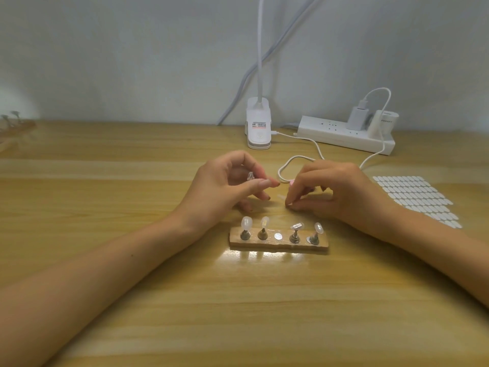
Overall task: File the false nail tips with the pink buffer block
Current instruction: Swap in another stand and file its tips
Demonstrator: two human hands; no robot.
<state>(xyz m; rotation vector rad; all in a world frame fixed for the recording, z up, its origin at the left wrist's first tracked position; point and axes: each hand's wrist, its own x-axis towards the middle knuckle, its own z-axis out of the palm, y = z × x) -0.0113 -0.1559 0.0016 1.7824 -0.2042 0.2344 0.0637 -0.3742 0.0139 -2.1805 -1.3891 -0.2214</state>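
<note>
Head view: the left hand (225, 181) hovers over the pale wooden worktop (132, 287), its fingers curled round a small clear-and-silver piece (250, 176). The right hand (330, 192) curls downward, its fingertips at the worktop beside a pale translucent false nail tip (281, 196). A sliver of the pink buffer block (291, 182) shows behind its forefinger; whether the hand grips it cannot be told. Nearer the person, a small wooden bar (277, 245) carries 4 tip-topped metal stands (245, 234) and 1 bare silver disc (277, 236).

left hand (227, 181): raised, fingers curled, pinching | right hand (330, 189): low, fingertips pinched together
</note>
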